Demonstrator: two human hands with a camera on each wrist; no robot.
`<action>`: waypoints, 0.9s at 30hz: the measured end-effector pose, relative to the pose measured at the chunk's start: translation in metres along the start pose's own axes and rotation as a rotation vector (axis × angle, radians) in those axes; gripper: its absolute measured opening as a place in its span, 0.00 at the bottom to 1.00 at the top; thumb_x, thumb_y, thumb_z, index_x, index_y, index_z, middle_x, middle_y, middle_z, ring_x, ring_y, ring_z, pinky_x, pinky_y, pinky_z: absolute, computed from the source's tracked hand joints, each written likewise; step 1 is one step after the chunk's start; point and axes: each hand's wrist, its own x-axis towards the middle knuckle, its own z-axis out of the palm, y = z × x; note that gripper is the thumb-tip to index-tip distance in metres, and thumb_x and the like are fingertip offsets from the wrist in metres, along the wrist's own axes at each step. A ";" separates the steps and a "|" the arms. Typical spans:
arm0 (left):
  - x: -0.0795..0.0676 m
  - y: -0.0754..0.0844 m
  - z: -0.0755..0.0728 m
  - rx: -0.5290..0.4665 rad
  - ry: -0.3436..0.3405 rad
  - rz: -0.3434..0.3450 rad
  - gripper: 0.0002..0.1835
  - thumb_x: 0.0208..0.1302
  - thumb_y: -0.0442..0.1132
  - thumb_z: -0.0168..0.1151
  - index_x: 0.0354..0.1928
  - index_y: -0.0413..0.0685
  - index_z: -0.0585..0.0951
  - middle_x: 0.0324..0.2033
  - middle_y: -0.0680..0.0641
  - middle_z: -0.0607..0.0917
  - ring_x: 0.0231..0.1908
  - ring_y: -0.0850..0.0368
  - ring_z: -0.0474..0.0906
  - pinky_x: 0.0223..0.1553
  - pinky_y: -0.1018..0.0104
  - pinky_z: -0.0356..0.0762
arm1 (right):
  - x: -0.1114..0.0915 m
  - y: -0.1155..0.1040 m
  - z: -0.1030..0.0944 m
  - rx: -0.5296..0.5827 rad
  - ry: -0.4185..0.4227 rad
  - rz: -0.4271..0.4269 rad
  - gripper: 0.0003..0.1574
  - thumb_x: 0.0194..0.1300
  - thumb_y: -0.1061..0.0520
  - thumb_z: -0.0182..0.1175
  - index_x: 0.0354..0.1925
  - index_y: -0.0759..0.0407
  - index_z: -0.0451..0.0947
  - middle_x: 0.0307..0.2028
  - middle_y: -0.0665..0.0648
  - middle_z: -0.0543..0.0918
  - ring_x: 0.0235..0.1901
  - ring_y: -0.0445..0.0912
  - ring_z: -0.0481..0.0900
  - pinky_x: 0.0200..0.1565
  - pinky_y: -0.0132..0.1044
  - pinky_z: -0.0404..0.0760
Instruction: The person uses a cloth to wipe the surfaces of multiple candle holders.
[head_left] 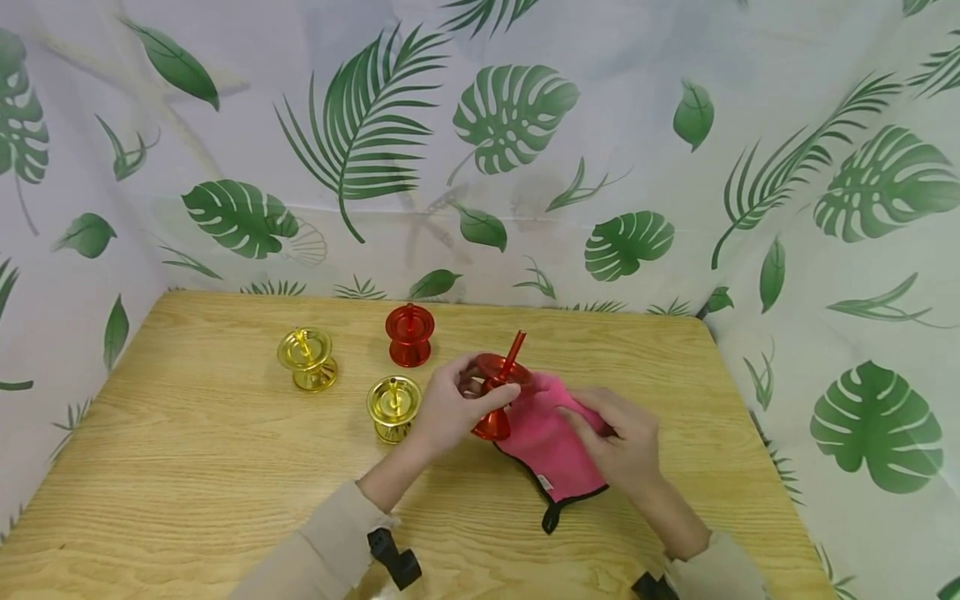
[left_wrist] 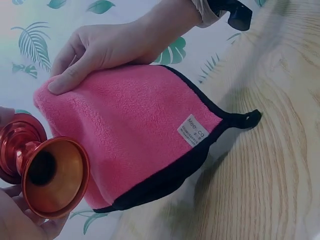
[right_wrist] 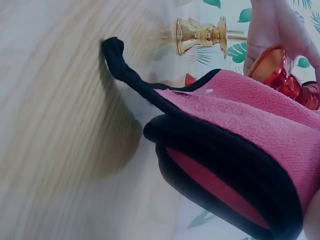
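My left hand (head_left: 459,406) grips a shiny red candle holder (head_left: 492,423) by its waist, tilted above the table, its thin spike pointing up and right. In the left wrist view the hollow copper-coloured base of the candle holder (left_wrist: 59,177) faces the camera. My right hand (head_left: 624,435) pinches a pink cloth (head_left: 551,446) with black edging, a white label and a black hanging loop. The cloth (left_wrist: 135,110) hangs down beside the candle holder, its upper part right at the dish. Folded black edging of the cloth (right_wrist: 225,165) fills much of the right wrist view.
On the wooden table (head_left: 187,467) stand two gold candle holders, one farther left (head_left: 307,358) and one near my left wrist (head_left: 393,408). Another red candle holder (head_left: 410,335) stands behind them. A leaf-patterned sheet (head_left: 525,192) surrounds the table at the back and sides.
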 end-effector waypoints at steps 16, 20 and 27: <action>-0.001 -0.001 0.004 -0.014 -0.062 -0.027 0.23 0.57 0.49 0.70 0.54 0.55 0.78 0.42 0.47 0.86 0.37 0.56 0.81 0.36 0.67 0.80 | 0.002 -0.002 0.009 -0.062 -0.048 -0.042 0.12 0.58 0.55 0.69 0.35 0.63 0.86 0.29 0.59 0.88 0.24 0.46 0.84 0.28 0.27 0.81; -0.004 -0.001 0.001 -0.034 -0.124 -0.019 0.27 0.57 0.42 0.70 0.60 0.52 0.75 0.47 0.42 0.86 0.41 0.54 0.82 0.41 0.67 0.82 | 0.001 -0.002 0.006 -0.074 -0.032 0.002 0.10 0.55 0.58 0.71 0.36 0.63 0.86 0.29 0.59 0.88 0.24 0.44 0.83 0.28 0.25 0.79; -0.005 -0.004 0.002 -0.071 -0.109 -0.055 0.32 0.55 0.40 0.72 0.63 0.51 0.72 0.48 0.40 0.85 0.40 0.57 0.83 0.41 0.66 0.83 | 0.001 -0.001 0.003 -0.113 -0.040 0.017 0.12 0.52 0.61 0.73 0.37 0.62 0.87 0.30 0.58 0.88 0.25 0.44 0.84 0.29 0.24 0.79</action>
